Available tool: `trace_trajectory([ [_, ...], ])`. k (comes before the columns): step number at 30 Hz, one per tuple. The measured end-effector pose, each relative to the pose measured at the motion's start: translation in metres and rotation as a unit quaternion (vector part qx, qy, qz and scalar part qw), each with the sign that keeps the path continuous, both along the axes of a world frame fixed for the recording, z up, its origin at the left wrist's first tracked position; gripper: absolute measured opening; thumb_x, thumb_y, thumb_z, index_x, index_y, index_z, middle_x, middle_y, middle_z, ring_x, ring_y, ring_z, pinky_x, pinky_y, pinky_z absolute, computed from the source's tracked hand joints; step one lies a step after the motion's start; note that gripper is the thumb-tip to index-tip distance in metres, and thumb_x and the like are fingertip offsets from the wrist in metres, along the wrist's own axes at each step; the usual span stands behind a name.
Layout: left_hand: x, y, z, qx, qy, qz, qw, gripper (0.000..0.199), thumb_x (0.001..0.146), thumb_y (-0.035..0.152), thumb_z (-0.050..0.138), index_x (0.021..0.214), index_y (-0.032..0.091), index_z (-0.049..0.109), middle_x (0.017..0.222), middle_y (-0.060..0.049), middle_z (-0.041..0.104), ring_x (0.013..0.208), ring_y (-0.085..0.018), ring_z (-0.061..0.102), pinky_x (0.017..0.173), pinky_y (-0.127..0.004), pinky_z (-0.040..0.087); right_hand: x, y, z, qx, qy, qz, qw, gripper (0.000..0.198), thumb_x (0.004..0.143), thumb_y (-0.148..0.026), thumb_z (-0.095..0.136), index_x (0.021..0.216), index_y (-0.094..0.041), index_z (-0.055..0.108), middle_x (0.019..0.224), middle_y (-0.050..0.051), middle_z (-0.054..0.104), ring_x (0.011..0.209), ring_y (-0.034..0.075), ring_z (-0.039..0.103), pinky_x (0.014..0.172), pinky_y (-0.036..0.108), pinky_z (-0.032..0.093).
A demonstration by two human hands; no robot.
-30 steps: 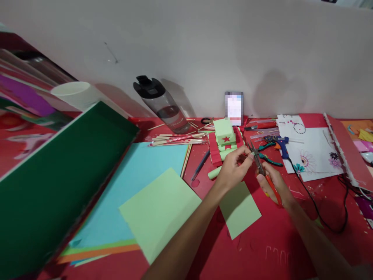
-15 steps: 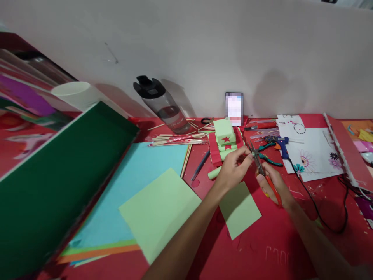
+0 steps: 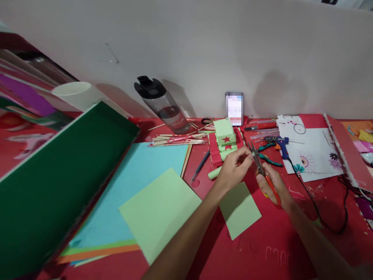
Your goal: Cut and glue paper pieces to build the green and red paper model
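My right hand (image 3: 272,182) is closed around the red and yellow handles of a pair of scissors (image 3: 271,186). Their slightly parted blades point up and left, close to the fingertips of my left hand (image 3: 236,165). Those fingers are pinched together; whatever small bit they hold, at the blades, is too small to make out. Just behind my left hand stands a paper model (image 3: 223,132) in light green and red with a red star on its front. A light green paper roll (image 3: 215,173) lies by the left wrist, and a small light green sheet (image 3: 240,212) lies below the hands.
A green-lined box (image 3: 67,182), coloured sheets (image 3: 128,167), wooden sticks (image 3: 175,139) and a water bottle (image 3: 166,107) are on the left. A phone (image 3: 234,109) leans against the wall. Pliers (image 3: 269,158) and a corded blue glue gun (image 3: 283,147) lie right.
Almost nothing differs. Both hands and the scissors stay in the same place, with only a very slight shift of the view.
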State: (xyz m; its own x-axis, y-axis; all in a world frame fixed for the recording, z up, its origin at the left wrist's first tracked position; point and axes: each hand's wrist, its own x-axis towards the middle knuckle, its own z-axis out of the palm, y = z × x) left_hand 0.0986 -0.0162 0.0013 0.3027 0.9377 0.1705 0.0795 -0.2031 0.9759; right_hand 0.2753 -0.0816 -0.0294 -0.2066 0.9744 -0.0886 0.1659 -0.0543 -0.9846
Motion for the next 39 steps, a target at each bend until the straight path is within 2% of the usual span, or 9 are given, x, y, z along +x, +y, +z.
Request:
trace_trajectory([
  [5, 0.0004, 0.0008, -0.0002, 0.001, 0.003, -0.001, 1.0, 0.024, 0.094, 0.034, 0.056, 0.075, 0.02, 0.057, 0.068, 0.002, 0.057, 0.064, -0.014, 0.054, 0.063, -0.025, 0.042, -0.001, 0.0001, 0.0016, 0.007, -0.001, -0.001, 1.0, 0.039, 0.099, -0.062, 0.063, 0.096, -0.025, 0.053, 0.065, -0.006, 0.045, 0.049, 0.011, 0.04, 0.043, 0.023, 0.034],
  [26, 0.0002, -0.0001, -0.0009, -0.003, -0.001, -0.005, 1.0, 0.023, 0.094, 0.033, 0.055, 0.074, 0.02, 0.057, 0.068, 0.002, 0.06, 0.064, -0.014, 0.055, 0.063, -0.025, 0.043, -0.0003, -0.002, -0.0062, 0.001, 0.0, -0.004, 1.0, 0.03, 0.099, -0.053, 0.068, 0.098, -0.027, 0.054, 0.066, -0.006, 0.048, 0.049, 0.011, 0.043, 0.044, 0.023, 0.035],
  [39, -0.0004, 0.001, -0.002, -0.007, -0.004, -0.012, 1.0, 0.023, 0.095, 0.033, 0.056, 0.076, 0.02, 0.057, 0.069, 0.002, 0.058, 0.065, -0.014, 0.055, 0.063, -0.025, 0.042, -0.0012, -0.0012, -0.0044, 0.002, -0.008, -0.008, 1.0, 0.033, 0.098, -0.055, 0.069, 0.097, -0.025, 0.055, 0.065, -0.006, 0.048, 0.047, 0.01, 0.041, 0.043, 0.022, 0.035],
])
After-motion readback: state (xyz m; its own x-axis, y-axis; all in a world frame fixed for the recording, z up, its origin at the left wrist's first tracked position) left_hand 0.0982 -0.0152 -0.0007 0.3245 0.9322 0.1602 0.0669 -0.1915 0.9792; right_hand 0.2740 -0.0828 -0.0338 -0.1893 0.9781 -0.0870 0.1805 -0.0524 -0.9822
